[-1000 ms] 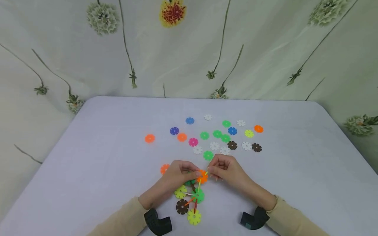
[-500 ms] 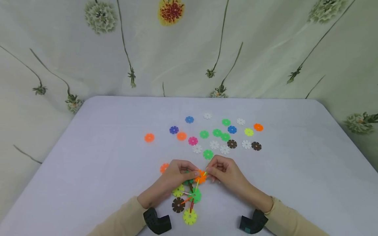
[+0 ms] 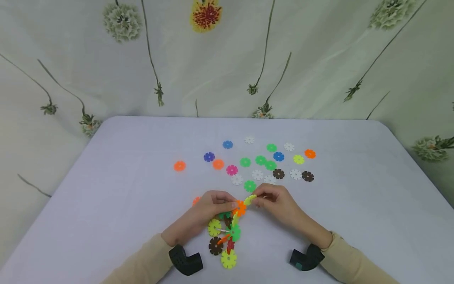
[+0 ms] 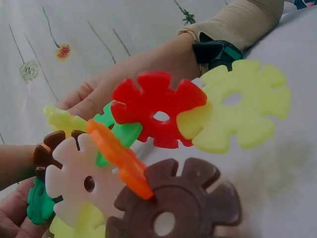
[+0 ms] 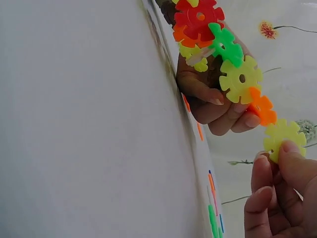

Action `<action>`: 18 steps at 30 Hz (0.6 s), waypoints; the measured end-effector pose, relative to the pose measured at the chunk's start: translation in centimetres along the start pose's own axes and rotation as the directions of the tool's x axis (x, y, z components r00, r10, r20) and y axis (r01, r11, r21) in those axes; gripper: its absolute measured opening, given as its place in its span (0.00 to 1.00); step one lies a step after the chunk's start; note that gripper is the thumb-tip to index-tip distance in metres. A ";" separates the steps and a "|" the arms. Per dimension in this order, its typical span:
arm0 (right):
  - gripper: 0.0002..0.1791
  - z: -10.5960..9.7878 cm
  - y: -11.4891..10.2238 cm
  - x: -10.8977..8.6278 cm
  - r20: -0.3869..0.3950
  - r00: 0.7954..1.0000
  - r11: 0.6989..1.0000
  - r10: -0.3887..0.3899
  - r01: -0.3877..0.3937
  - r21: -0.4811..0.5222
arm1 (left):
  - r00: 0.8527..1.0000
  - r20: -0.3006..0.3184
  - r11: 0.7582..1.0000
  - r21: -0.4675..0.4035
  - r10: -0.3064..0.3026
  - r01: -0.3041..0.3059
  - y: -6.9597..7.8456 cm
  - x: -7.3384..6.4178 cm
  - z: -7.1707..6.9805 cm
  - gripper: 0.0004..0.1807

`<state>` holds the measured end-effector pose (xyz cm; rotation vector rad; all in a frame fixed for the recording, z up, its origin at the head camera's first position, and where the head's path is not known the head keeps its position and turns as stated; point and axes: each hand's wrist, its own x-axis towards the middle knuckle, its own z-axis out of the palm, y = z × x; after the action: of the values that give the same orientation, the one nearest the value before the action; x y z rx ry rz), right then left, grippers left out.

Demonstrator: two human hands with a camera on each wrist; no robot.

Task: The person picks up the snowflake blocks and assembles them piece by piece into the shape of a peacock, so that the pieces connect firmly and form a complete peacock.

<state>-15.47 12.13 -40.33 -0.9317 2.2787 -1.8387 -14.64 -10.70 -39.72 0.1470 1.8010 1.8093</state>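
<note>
My left hand grips a linked cluster of notched plastic snowflake discs by its upper side, with an orange disc at the fingertips. Between thumb and fingers, my right hand pinches a yellow disc. That yellow disc is at the orange disc's edge; whether their slots interlock I cannot tell. The cluster has a green disc in the middle. Around it sit a red disc, a brown disc, a white disc and several yellow ones. My left fingers partly hide a darker green disc.
Beyond the hands, loose discs lie scattered over the white table, among them a pink one, a purple one and a green one. An orange disc is partly covered by the left hand. A flowered cloth hangs behind.
The pinched yellow disc has turned from nearly edge-on to showing more of its face. The cluster has tilted, so its red and orange link discs show wider. Both hands have shifted only slightly.
</note>
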 end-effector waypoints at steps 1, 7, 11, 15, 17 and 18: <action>0.05 0.0 0.0 0.0 0.003 1.000 1.000 0.006 -0.006 0.009 | 1.000 0.005 1.000 0.000 0.003 -0.003 0.0 0.0 0.0 0.14; 0.04 0.3 -0.3 -0.2 0.008 0.999 0.997 -0.034 0.034 -0.062 | 0.999 0.026 1.000 0.002 0.019 -0.019 -0.2 0.1 0.0 0.14; 0.07 0.6 -0.7 -0.3 0.025 0.986 0.952 -0.168 0.169 -0.256 | 0.999 0.026 1.000 0.006 0.021 -0.022 -0.3 0.2 0.1 0.13; 0.08 0.8 -1.0 -0.4 0.045 0.970 0.900 -0.240 0.240 -0.363 | 0.999 0.006 0.998 0.045 0.041 -0.042 -0.4 0.2 0.2 0.12; 0.07 0.8 -1.0 -0.4 0.046 0.978 0.913 -0.206 0.209 -0.350 | 0.999 -0.003 0.998 0.049 0.046 -0.046 -0.3 0.3 0.1 0.12; 0.06 0.7 -1.0 -0.3 0.050 0.984 0.926 -0.172 0.179 -0.331 | 0.999 -0.005 0.998 0.049 0.045 -0.044 -0.3 0.3 0.1 0.12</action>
<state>-14.52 11.54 -39.69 -1.2305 2.6246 -1.5105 -14.72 -10.48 -40.10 0.2028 1.8606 1.7985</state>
